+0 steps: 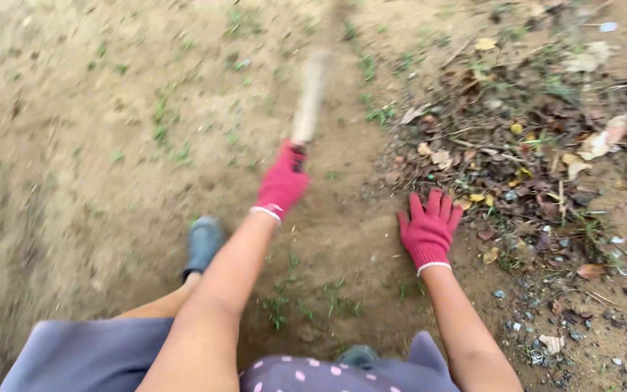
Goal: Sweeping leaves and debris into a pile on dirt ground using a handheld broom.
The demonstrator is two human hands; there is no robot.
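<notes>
- Head view: left hand (pixel 281 183), red glove, grip pressed together round a blurred wooden handle (pixel 309 98) reaching away over the bare dirt ground (pixel 96 145).
- Right hand (pixel 428 229), red glove, fingers spread, palm flat on ground, just beside leaf litter pile (pixel 531 152).
- Grey shoe (pixel 202 243) near left arm.

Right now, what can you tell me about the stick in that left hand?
The stick is a long, pale, wood-like handle, blurred in the head view. Its near end sits in the left hand, whose red knitted glove is closed around it. From there it slants up and away over the bare, sandy ground. Its far end fades into blur, so what it carries, if anything, cannot be told.
</notes>
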